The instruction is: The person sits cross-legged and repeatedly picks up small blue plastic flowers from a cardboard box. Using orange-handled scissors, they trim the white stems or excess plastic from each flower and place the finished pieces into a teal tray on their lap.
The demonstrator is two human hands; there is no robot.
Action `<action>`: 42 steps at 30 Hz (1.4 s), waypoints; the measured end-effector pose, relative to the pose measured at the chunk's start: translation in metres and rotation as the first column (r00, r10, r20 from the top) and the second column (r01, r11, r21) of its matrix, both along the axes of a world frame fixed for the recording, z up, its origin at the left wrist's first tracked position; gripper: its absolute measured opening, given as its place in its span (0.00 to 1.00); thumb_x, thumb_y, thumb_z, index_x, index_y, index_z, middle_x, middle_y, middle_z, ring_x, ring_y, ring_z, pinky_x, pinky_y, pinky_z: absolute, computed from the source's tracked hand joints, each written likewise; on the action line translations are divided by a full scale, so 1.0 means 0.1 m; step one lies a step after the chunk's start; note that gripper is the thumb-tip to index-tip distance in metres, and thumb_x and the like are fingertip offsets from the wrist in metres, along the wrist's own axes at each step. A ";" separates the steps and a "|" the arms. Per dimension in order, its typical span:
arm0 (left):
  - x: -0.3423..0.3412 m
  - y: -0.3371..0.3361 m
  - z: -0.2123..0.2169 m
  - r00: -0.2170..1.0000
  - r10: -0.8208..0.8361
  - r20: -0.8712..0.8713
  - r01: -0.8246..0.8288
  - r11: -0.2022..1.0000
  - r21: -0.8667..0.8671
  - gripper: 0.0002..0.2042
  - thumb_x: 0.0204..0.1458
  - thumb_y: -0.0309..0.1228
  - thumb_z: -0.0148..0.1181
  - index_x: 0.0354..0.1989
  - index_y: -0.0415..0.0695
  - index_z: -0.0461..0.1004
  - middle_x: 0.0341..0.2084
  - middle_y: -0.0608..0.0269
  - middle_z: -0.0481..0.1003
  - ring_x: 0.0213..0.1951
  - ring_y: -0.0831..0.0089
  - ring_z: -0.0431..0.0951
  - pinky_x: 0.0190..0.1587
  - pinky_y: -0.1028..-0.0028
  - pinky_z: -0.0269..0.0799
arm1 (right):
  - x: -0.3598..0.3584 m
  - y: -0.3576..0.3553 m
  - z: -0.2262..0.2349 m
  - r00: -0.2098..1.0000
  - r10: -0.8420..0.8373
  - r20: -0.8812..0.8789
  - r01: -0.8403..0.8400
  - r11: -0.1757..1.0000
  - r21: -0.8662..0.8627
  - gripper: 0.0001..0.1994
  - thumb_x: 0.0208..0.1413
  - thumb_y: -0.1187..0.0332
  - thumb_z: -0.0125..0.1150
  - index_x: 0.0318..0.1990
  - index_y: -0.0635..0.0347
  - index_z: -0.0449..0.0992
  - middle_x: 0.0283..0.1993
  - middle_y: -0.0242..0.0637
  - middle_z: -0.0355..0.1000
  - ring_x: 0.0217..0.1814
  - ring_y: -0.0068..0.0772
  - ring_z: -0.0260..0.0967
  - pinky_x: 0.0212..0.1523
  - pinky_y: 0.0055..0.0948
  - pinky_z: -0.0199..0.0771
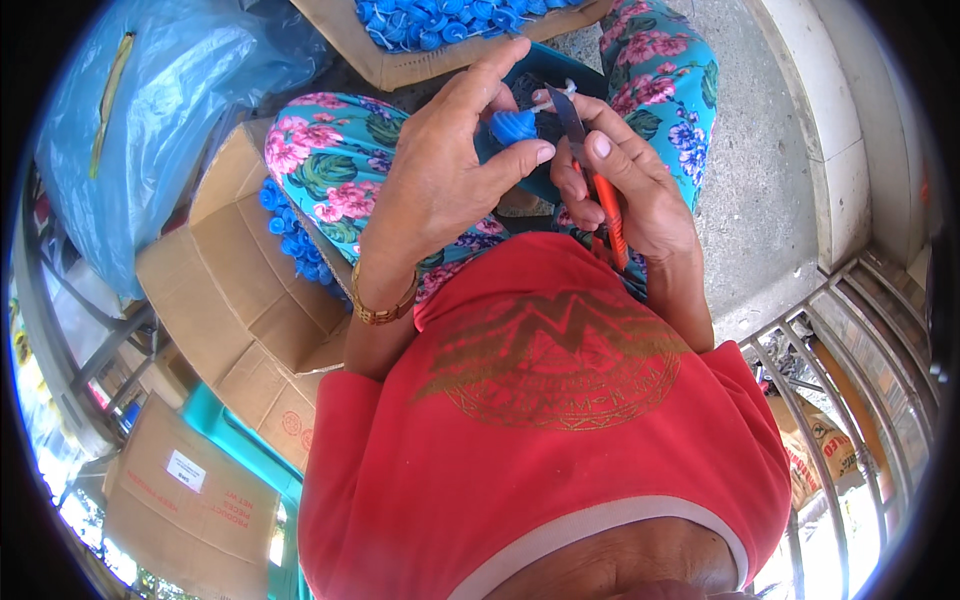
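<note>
Between the thumb and fingers of my left hand (437, 165) is a small blue ribbed plastic cap (513, 126). A thin white stem (558, 95) sticks out of it toward the right. My right hand (645, 190) is closed round the orange handle of a utility knife (609, 215), its dark blade (566, 115) pointing up beside the stem. The right fingertips are close behind the blade and stem; whether they pinch the stem I cannot tell. Both hands are over a dark teal container (568, 62) between my knees.
A cardboard tray (385, 72) heaped with blue caps (440, 22) lies ahead. At my left, an open cardboard box (225, 275) adjoins more blue caps (296, 243). Beyond are a blue plastic bag (150, 130) and a teal stool (215, 415). Metal railing (830, 440) stands at the right.
</note>
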State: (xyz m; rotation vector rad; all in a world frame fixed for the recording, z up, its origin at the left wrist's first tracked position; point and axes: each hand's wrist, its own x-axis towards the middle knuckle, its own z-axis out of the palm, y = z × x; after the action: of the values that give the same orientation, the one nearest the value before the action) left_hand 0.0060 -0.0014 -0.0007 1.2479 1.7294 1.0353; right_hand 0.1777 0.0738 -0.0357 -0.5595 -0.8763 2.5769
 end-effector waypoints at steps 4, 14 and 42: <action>0.01 -0.02 0.03 0.997 -0.001 0.075 0.000 1.000 0.016 0.33 0.43 0.19 0.65 0.61 0.45 0.60 0.35 0.66 0.68 0.35 0.80 0.69 0.37 0.81 0.67 | -0.01 -0.02 0.03 1.000 -0.010 0.014 0.010 1.000 0.006 0.17 0.64 0.64 0.43 0.58 0.56 0.62 0.24 0.31 0.62 0.19 0.17 0.54 0.19 0.16 0.54; -0.01 -0.09 -0.01 0.772 0.078 0.631 -0.048 0.997 -0.065 0.24 0.56 0.38 0.51 0.59 0.42 0.60 0.37 0.66 0.69 0.40 0.80 0.67 0.43 0.72 0.70 | -0.11 -0.13 0.04 0.781 -0.617 0.099 -0.223 -0.126 0.967 0.22 0.46 0.69 0.60 0.52 0.40 0.74 0.24 0.31 0.61 0.21 0.27 0.61 0.20 0.27 0.63; 0.06 -0.18 -0.29 0.958 0.055 -0.281 -0.045 0.998 0.043 0.48 0.33 0.52 0.72 0.62 0.42 0.56 0.35 0.56 0.71 0.34 0.69 0.71 0.41 0.71 0.69 | 0.03 0.02 0.09 0.764 -0.566 0.310 -0.061 0.414 0.908 0.14 0.57 0.68 0.56 0.50 0.60 0.73 0.40 0.38 0.75 0.35 0.25 0.71 0.37 0.25 0.71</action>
State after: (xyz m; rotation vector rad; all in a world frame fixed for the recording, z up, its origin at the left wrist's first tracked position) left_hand 0.0125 -0.0199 -0.0298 1.4379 1.9737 0.9568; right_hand 0.1803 0.0756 -0.0270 -1.0336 -1.9612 1.2390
